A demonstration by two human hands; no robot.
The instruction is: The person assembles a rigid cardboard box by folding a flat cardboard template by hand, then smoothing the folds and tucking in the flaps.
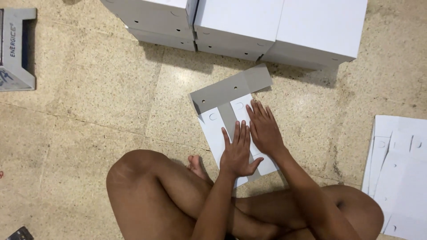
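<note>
The flat cardboard box blank lies on the speckled stone floor, directly in front of the seated person's crossed legs and just short of the row of assembled white boxes.

Hand position:
- The left hand rests palm down on the lower half of the blank, fingers straight and close together, thumb spread to the side. It grips nothing; it lies flat on the card.
- The right hand rests palm down just beside it and slightly further forward, fingers extended and lightly fanned, fingertips near a small oval slot. It also grips nothing.
- The two hands touch or nearly touch along their inner edges; which one cannot be told.

Obstructed areas:
- The hands and forearms cover the middle and near end of the blank; its lower edge runs under the left wrist and behind a foot.
- The box stack is cut off at the top edge.
- A pile of unfolded white blanks is cut off at the right edge.
- A grey tray-like carton is cut off at the left edge.

Appearance of the blank: two white panels are folded inward over a grey inner face, leaving a grey strip between them. The far grey flap lies open, angled to the right, with small round holes punched in it.
</note>
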